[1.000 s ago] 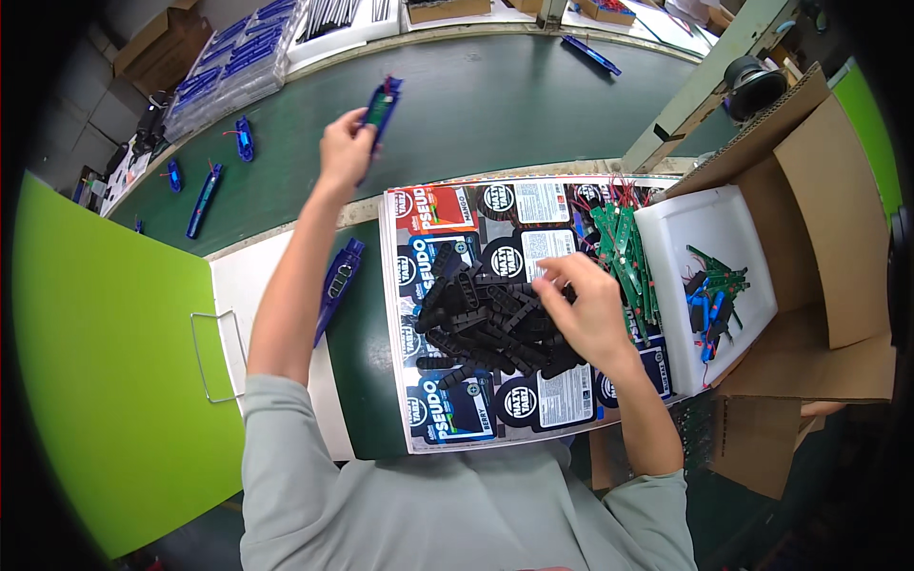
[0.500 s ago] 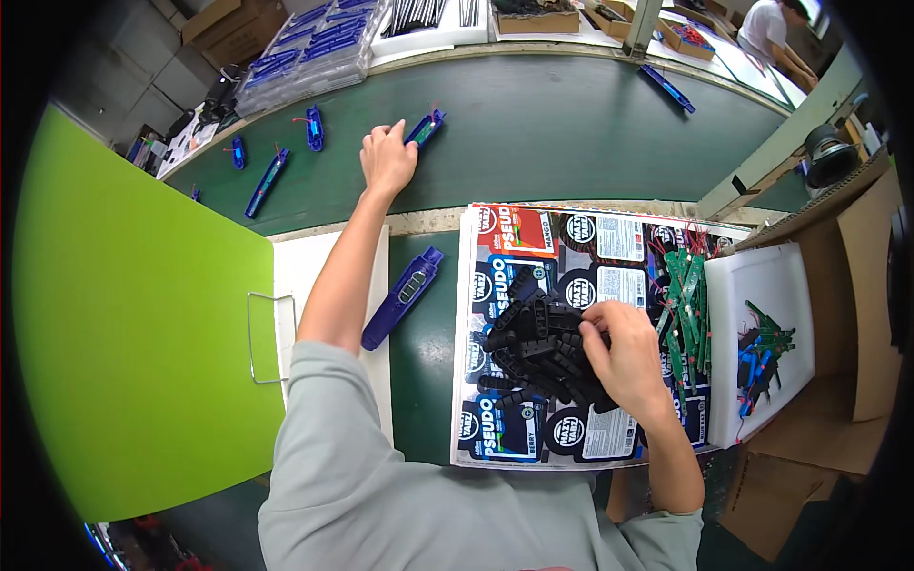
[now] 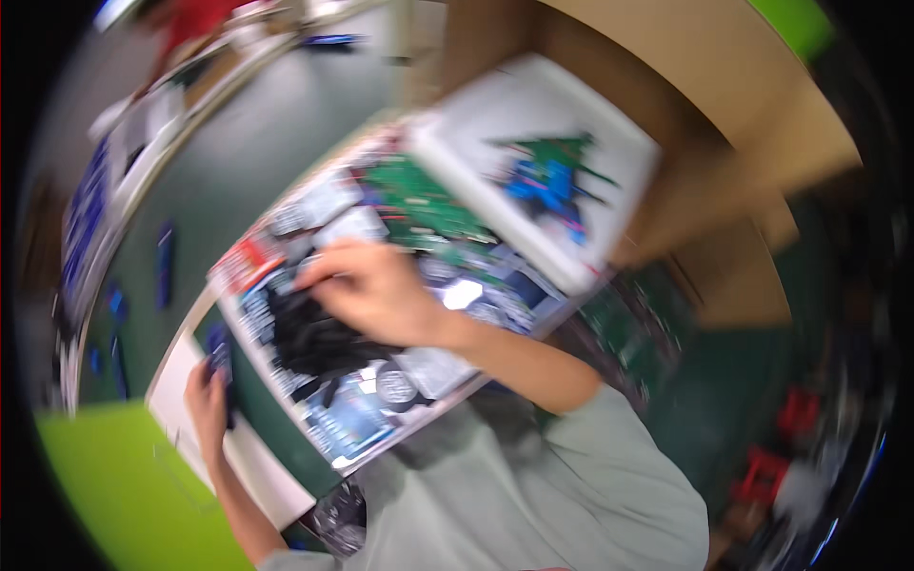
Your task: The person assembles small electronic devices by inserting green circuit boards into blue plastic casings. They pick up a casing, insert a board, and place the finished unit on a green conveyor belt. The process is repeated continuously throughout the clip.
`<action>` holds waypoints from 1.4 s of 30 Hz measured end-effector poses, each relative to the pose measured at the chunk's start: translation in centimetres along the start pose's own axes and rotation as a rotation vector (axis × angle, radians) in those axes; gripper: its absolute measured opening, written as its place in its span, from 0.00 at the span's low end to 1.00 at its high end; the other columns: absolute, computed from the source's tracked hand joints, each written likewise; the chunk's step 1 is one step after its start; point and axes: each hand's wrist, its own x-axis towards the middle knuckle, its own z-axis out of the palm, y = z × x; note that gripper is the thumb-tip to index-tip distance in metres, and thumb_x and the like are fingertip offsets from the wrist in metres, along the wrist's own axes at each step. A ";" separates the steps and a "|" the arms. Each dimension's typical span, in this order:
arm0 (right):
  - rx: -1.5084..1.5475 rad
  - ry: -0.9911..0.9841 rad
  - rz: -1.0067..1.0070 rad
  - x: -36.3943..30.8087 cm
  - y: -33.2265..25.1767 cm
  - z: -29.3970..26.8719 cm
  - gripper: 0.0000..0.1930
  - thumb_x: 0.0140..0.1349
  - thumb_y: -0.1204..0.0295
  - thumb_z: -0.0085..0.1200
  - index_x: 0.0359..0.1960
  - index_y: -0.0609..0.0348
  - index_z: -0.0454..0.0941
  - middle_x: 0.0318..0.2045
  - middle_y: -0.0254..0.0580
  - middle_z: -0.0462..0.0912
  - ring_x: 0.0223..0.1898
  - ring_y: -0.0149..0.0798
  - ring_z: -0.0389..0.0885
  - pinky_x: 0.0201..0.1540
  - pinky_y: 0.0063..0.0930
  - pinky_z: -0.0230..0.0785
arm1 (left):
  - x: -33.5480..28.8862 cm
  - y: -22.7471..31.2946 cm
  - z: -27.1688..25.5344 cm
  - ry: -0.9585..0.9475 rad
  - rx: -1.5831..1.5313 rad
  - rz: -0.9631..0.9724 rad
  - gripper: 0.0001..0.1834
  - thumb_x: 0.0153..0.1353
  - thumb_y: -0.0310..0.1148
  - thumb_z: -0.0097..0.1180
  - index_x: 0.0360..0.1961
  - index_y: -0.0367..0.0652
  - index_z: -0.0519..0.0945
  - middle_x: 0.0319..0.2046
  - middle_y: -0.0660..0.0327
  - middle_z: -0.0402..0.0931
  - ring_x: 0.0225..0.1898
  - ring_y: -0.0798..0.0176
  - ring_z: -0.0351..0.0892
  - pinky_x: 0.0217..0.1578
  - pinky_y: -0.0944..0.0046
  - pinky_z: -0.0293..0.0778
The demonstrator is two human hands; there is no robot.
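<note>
The picture is smeared by motion. At the left, my left hand (image 3: pixel 205 404) is closed around the near end of a long blue plastic housing (image 3: pixel 220 357) beside the white board. My right hand (image 3: pixel 376 290) is raised over a pile of small black button strips (image 3: pixel 319 338), fingers curled into a pinch; whatever sits between the fingertips is hidden. That pile lies on a printed sheet (image 3: pixel 352 433). Green circuit boards (image 3: pixel 419 205) with thin wires are heaped on the sheet's far side.
A white foam tray (image 3: pixel 457 181) holds more circuit boards with blue parts. Cardboard (image 3: pixel 743 152) rises behind it. Several blue housings (image 3: pixel 166 266) lie on the green belt (image 3: pixel 224 162). A bright green panel (image 3: pixel 105 476) stands at the lower left. A red-clad person (image 3: pixel 195 24) is at the far edge.
My head has turned right, swinging the whole view. My left hand has left the blue housing on the belt and come back to the one near the sheet. My right hand stays by the black pile.
</note>
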 end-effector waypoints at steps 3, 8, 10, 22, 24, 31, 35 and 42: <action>0.141 0.189 -0.100 -1.7 0.7 1.3 0.09 0.54 0.79 0.56 0.37 0.64 0.83 0.33 0.45 0.83 0.35 0.42 0.84 0.40 0.33 0.75 | 0.8 -2.5 -0.9 0.083 -0.249 -0.107 0.16 0.74 0.31 0.48 0.57 0.34 0.72 0.38 0.59 0.77 0.33 0.68 0.79 0.32 0.68 0.79; 0.251 0.185 -0.031 -3.7 -0.8 1.1 0.07 0.55 0.81 0.57 0.36 0.67 0.80 0.34 0.48 0.83 0.35 0.41 0.84 0.38 0.33 0.75 | 2.7 10.3 1.1 -0.034 -0.472 0.026 0.17 0.76 0.35 0.46 0.62 0.42 0.68 0.36 0.64 0.74 0.27 0.75 0.73 0.24 0.75 0.71; 0.232 0.207 -0.050 -4.2 -1.0 1.0 0.08 0.55 0.81 0.57 0.37 0.67 0.81 0.34 0.49 0.83 0.35 0.42 0.84 0.38 0.32 0.75 | 2.6 15.0 3.0 -0.075 -0.487 0.044 0.20 0.75 0.36 0.48 0.64 0.42 0.67 0.37 0.64 0.74 0.27 0.75 0.72 0.23 0.76 0.67; -0.103 0.480 -0.185 -3.2 -1.1 -6.0 0.07 0.52 0.82 0.64 0.34 0.63 0.85 0.32 0.44 0.84 0.34 0.39 0.84 0.36 0.29 0.77 | 1.3 23.1 11.3 -0.206 -0.577 0.173 0.19 0.66 0.21 0.58 0.58 0.30 0.77 0.46 0.61 0.80 0.44 0.70 0.77 0.49 0.70 0.74; -0.297 0.428 -0.177 -2.3 -2.1 -7.0 0.08 0.52 0.82 0.66 0.34 0.63 0.85 0.34 0.44 0.83 0.35 0.41 0.84 0.38 0.31 0.76 | 1.1 24.3 11.8 -0.261 -0.742 0.129 0.19 0.66 0.20 0.57 0.58 0.29 0.76 0.47 0.58 0.81 0.46 0.70 0.79 0.49 0.70 0.75; -0.524 0.311 -0.190 -0.3 -1.8 -4.2 0.06 0.50 0.76 0.67 0.31 0.57 0.85 0.31 0.38 0.73 0.37 0.42 0.74 0.42 0.39 0.63 | 1.3 24.9 12.1 -0.292 -0.844 0.078 0.18 0.66 0.21 0.57 0.57 0.29 0.76 0.47 0.60 0.81 0.47 0.72 0.79 0.51 0.71 0.76; -0.731 0.330 -0.246 0.3 -1.3 -2.7 0.07 0.48 0.75 0.68 0.27 0.55 0.81 0.31 0.36 0.72 0.38 0.41 0.73 0.42 0.39 0.59 | 1.6 25.0 11.9 -0.243 -0.833 0.085 0.14 0.66 0.23 0.60 0.51 0.31 0.79 0.41 0.64 0.82 0.41 0.76 0.79 0.45 0.74 0.75; -0.603 0.460 -0.031 -0.1 -1.6 -2.7 0.28 0.44 0.69 0.74 0.46 0.55 0.71 0.38 0.37 0.74 0.41 0.43 0.73 0.46 0.40 0.58 | 1.5 25.0 12.2 0.112 -0.404 0.396 0.09 0.57 0.19 0.64 0.40 0.31 0.83 0.28 0.55 0.80 0.27 0.66 0.78 0.29 0.68 0.72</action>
